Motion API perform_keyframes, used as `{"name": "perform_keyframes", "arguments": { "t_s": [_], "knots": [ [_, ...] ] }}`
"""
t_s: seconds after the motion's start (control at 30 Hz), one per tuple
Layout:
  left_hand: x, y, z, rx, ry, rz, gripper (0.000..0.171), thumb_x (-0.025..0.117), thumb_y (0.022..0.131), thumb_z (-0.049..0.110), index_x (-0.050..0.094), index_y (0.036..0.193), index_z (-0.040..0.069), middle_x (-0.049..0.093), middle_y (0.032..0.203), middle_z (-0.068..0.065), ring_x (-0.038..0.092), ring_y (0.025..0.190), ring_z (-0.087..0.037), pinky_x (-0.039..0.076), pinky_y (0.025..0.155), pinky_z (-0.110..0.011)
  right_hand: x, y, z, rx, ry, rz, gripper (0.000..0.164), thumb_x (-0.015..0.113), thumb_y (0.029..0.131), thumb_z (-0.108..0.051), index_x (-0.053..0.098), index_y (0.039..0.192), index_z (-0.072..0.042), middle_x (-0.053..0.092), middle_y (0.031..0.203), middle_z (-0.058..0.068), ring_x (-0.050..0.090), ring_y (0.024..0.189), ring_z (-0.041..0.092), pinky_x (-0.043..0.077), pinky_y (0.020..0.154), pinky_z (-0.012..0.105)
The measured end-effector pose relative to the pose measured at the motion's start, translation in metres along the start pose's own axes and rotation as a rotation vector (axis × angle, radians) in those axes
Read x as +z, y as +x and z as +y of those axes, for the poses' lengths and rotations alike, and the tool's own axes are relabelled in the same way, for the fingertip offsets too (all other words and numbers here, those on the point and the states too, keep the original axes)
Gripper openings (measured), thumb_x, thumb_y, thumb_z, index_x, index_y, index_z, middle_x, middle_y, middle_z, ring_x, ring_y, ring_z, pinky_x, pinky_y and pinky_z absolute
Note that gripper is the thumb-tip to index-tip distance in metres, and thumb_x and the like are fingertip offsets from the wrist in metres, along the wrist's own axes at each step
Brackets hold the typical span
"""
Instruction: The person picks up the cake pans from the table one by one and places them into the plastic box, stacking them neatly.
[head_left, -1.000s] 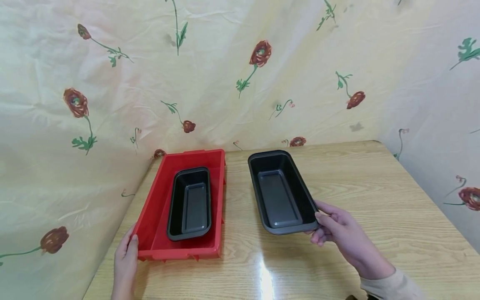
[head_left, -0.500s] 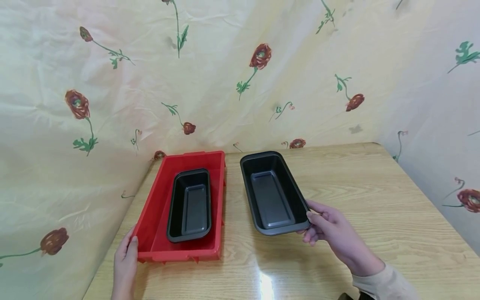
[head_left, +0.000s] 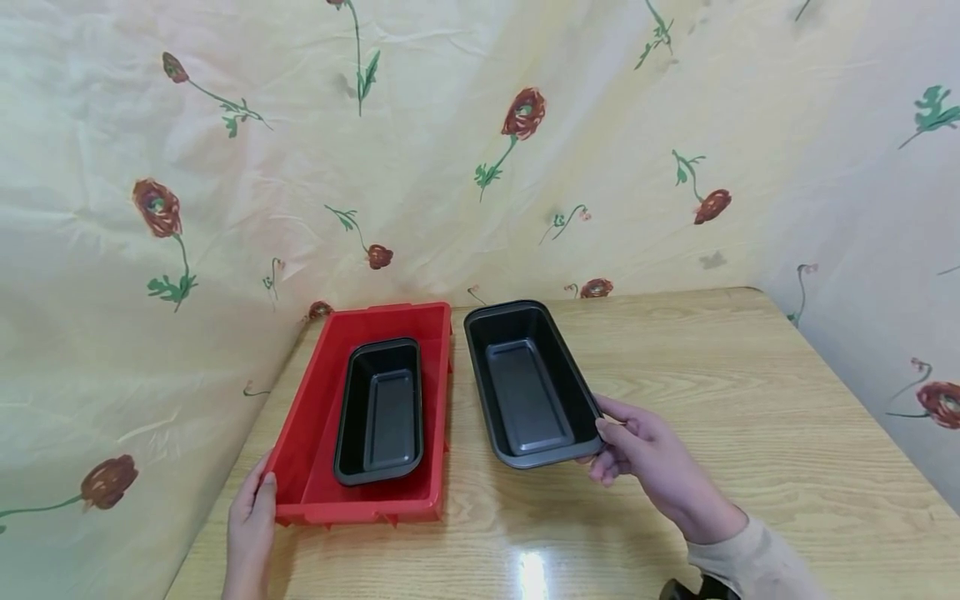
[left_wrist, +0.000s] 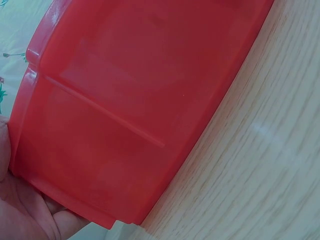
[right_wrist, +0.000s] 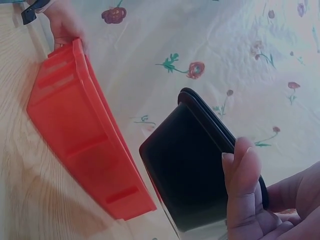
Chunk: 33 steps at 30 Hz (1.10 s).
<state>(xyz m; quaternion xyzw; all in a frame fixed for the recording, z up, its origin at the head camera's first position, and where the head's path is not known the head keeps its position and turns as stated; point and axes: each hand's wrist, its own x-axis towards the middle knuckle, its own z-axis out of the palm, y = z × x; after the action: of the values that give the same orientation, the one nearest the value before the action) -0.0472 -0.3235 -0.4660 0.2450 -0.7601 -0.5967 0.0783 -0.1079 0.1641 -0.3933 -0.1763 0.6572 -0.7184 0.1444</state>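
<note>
A black loaf pan (head_left: pixel 528 392) hangs above the table, slightly tilted, just right of the red bin. My right hand (head_left: pixel 648 458) pinches its near right corner, thumb over the rim and fingers beneath; the right wrist view shows the pan's dark outer wall (right_wrist: pixel 187 165) beside the fingers. A second black loaf pan (head_left: pixel 381 412) lies inside the red plastic bin (head_left: pixel 300 450). At the bin's near left corner my left hand (head_left: pixel 251 517) grips the rim. In the left wrist view the bin's wall (left_wrist: pixel 115 110) fills most of the picture, with the left hand (left_wrist: pixel 25 205) at its corner.
Both things are at a light wood-grain table (head_left: pixel 750 400). Flower-patterned cloth (head_left: pixel 420 167) hangs behind it and along the left and right sides. A shiny light reflection (head_left: pixel 532 575) lies near the table's front.
My right hand has carried the held loaf pan leftward, closer to the red bin. The left hand, the bin and the pan inside it stay in place.
</note>
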Motion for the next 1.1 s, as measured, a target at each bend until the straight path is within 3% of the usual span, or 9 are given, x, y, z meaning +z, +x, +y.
{"name": "perform_keyframes", "arguments": {
  "t_s": [0.4,0.67,0.83,1.1],
  "knots": [
    [0.001,0.0,0.002,-0.009,0.005,0.004,0.054,0.029,0.114,0.032,0.026,0.166,0.017,0.029,0.166,-0.016,0.033,0.142,-0.036,0.043,0.074,-0.004,0.01,0.009,-0.004,0.011,0.026,-0.033,0.058,0.041,0.11,-0.006,0.013,0.154,0.021,0.075,0.086,0.013,0.068,0.064,0.011,0.057,0.059,0.027],
    [0.001,0.001,0.002,-0.005,0.008,0.002,0.054,0.029,0.114,0.032,0.027,0.166,0.018,0.031,0.165,-0.014,0.037,0.134,-0.023,0.044,0.077,-0.005,0.018,0.015,-0.006,0.013,0.031,-0.043,0.057,0.041,0.109,-0.005,0.017,0.154,0.02,0.075,0.087,0.016,0.068,0.063,0.011,0.057,0.06,0.028],
    [0.001,0.0,0.002,0.0,0.0,-0.003,0.054,0.029,0.114,0.032,0.026,0.166,0.016,0.03,0.165,-0.015,0.034,0.14,-0.031,0.043,0.077,-0.004,0.024,0.02,-0.007,0.027,0.04,-0.05,0.057,0.042,0.108,-0.004,0.019,0.154,0.02,0.075,0.084,0.012,0.068,0.062,0.01,0.057,0.06,0.027],
    [0.001,0.0,0.0,0.002,-0.002,0.008,0.054,0.029,0.114,0.031,0.026,0.166,0.015,0.03,0.165,-0.015,0.032,0.142,-0.034,0.042,0.076,-0.003,0.036,0.031,-0.004,0.045,0.044,-0.05,0.055,0.042,0.107,-0.003,0.024,0.155,0.017,0.074,0.086,0.021,0.068,0.06,0.011,0.057,0.058,0.026]
  ]
}}
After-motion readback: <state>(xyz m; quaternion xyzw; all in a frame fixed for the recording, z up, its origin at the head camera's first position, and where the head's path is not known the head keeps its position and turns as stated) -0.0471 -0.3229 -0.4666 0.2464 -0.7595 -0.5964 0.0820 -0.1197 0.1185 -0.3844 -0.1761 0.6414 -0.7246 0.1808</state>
